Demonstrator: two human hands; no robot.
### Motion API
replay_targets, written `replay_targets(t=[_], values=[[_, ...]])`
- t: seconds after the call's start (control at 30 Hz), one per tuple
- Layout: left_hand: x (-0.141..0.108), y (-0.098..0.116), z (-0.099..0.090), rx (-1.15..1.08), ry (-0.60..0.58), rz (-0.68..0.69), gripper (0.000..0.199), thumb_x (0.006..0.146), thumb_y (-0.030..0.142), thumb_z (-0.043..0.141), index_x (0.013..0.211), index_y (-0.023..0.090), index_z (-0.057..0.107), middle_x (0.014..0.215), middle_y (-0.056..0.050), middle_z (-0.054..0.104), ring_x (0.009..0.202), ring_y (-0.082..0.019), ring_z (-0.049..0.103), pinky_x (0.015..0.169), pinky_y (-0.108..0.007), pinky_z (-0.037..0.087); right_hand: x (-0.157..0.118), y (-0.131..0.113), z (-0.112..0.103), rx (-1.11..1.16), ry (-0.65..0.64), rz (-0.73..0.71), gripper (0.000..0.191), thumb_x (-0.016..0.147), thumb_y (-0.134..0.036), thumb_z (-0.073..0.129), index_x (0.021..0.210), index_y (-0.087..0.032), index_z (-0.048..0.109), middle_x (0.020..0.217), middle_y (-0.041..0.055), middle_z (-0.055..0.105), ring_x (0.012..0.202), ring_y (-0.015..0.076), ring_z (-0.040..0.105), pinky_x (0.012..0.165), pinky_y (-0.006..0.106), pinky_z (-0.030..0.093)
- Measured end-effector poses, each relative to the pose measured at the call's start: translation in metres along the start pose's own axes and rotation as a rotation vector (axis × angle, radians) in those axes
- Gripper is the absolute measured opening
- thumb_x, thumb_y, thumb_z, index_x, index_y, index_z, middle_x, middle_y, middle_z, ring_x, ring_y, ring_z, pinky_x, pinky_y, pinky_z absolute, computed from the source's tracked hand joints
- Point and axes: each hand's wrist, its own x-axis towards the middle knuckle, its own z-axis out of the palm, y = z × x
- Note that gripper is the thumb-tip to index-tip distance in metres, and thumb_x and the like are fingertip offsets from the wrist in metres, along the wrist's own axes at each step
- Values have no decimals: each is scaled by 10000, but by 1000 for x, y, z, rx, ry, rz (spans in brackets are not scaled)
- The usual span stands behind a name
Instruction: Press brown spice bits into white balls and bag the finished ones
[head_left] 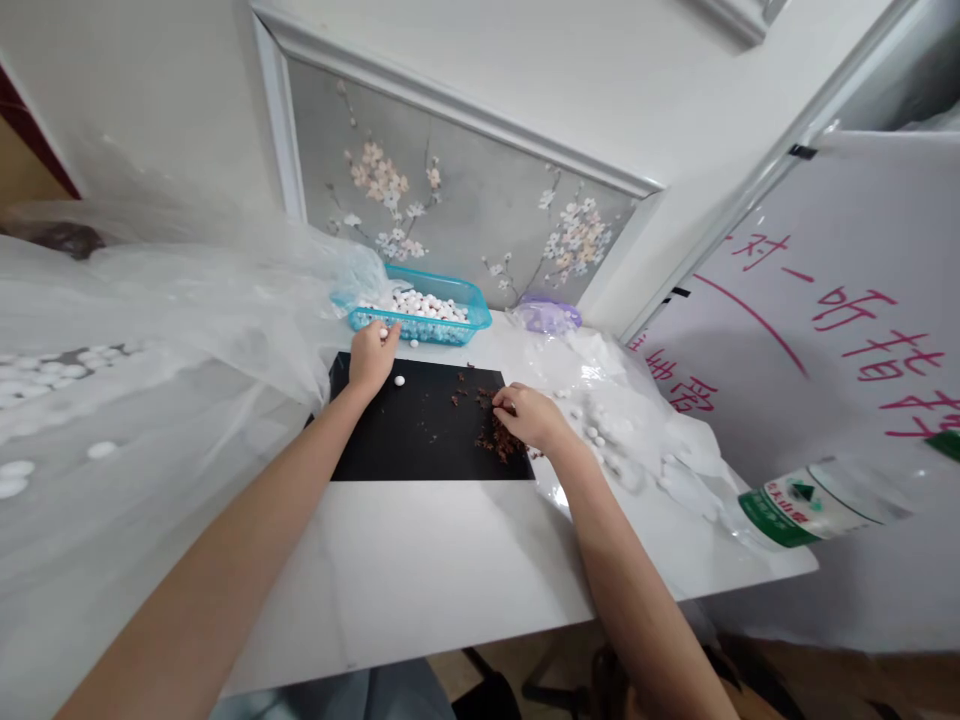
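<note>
My left hand (373, 357) is closed in a pinch around a small white ball (384, 333), just in front of a blue plastic basket (480, 308). That basket holds many similar white balls (427, 305). Another white ball (399, 381) lies on the black mat (405, 440), to the right of my left wrist. At the mat's right side my right hand (523, 412) has its fingers bent and drawn together at a heap of small reddish-brown pieces (501, 440). What sits between those fingertips is too small to make out.
Clear plastic bags (225, 330) with white balls cover the left side. More plastic film (615, 400) with loose balls lies at right, beside a purple packet (549, 314). A water bottle (817, 500) lies at the right edge. A framed flower panel (465, 180) stands behind.
</note>
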Motion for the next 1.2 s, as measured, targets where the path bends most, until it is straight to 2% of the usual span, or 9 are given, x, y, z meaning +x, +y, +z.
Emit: replay_targets(t=[0.17, 0.43, 0.63, 0.77, 0.87, 1.03, 1.2], values=[[-3, 0, -1, -32, 11, -11, 351, 874, 406, 406, 578, 225, 356, 560, -1, 469, 621, -171, 509, 636, -275, 356, -1, -4, 2, 3, -4, 7, 175, 799, -147, 496, 840, -203, 656, 928, 38, 646, 780, 151, 585, 659, 241, 384], [-10, 3, -6, -11, -100, -70, 323, 885, 402, 384, 646, 213, 488, 648, -55, 615, 717, -227, 607, 659, -291, 389, -2, -4, 5, 43, 51, -5, 239, 775, -73, 470, 864, -196, 655, 923, 47, 669, 842, 173, 594, 712, 255, 405], [-9, 8, -8, 63, -180, -95, 336, 902, 381, 338, 758, 190, 574, 792, -123, 662, 867, -297, 618, 686, -322, 396, -1, -5, 10, 128, 159, -30, 244, 819, -104, 433, 931, -184, 634, 984, 66, 647, 845, 188, 594, 751, 289, 428], [-10, 12, -8, 86, -210, -73, 344, 910, 321, 276, 879, 184, 589, 910, -133, 669, 929, -297, 603, 718, -332, 400, 1, -5, 13, 222, 253, -30, 251, 831, -112, 410, 974, -161, 610, 981, 86, 623, 853, 184, 587, 811, 308, 436], [-12, 12, -7, 84, -229, -18, 310, 900, 270, 282, 944, 187, 578, 960, -117, 664, 944, -279, 594, 734, -323, 395, 4, -3, 16, 303, 292, -31, 239, 803, -93, 408, 917, -153, 610, 935, 86, 613, 831, 172, 585, 814, 303, 449], [-13, 14, -8, 58, -197, 65, 339, 930, 348, 263, 924, 188, 563, 870, -94, 651, 872, -251, 595, 691, -298, 374, 5, 1, 18, 443, 337, -25, 214, 777, -114, 425, 892, -146, 602, 907, 85, 614, 810, 167, 587, 792, 314, 465], [-27, 35, -19, 21, -141, 113, 459, 956, 411, 134, 804, 190, 507, 679, -63, 561, 728, -222, 574, 619, -290, 335, 5, -1, 23, 626, 357, 17, 164, 791, -213, 452, 863, -177, 595, 814, 43, 645, 745, 157, 614, 729, 312, 494]])
